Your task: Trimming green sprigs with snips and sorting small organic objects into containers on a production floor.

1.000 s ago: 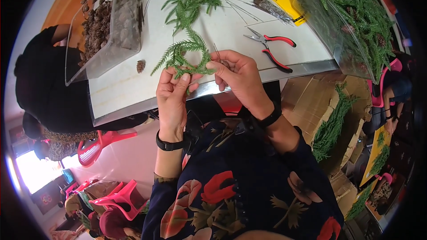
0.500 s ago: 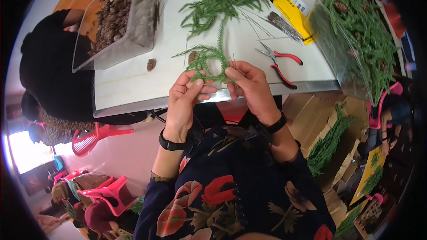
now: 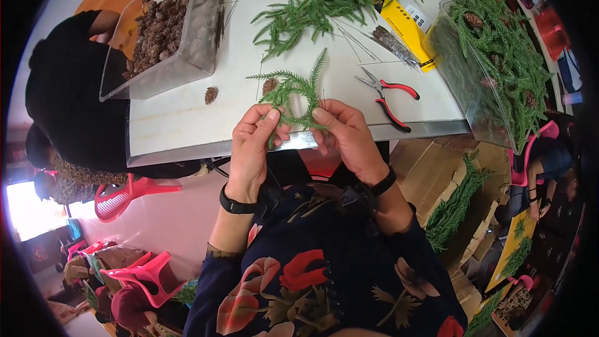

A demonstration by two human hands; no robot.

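Note:
Both my hands hold a small ring of green artificial pine sprigs (image 3: 288, 92) just above the table's near edge. My left hand (image 3: 254, 137) pinches the ring's lower left side between thumb and fingers. On its lower right side my right hand (image 3: 344, 128) has thumb and fingers closed on it. One sprig tip points up from the ring, and another sticks out to the left. A brown pine cone (image 3: 269, 86) shows beside the ring's left side; whether it is attached, I cannot tell. Red-handled pliers (image 3: 390, 97) lie with handles apart to the right of my right hand.
A clear bin of pine cones (image 3: 159, 37) stands at left, near a loose pine cone (image 3: 211, 95). Green sprigs (image 3: 337, 3), thin wires (image 3: 359, 43) and a yellow packet (image 3: 405, 32) lie farther back. At right is a clear bin of greenery (image 3: 499, 62). A person in black (image 3: 75, 87) is at left.
The ring has turned slightly in my hands. Its upright sprig, which earlier reached up toward the pile, now stands shorter and apart from it. Both hands still grip the ring.

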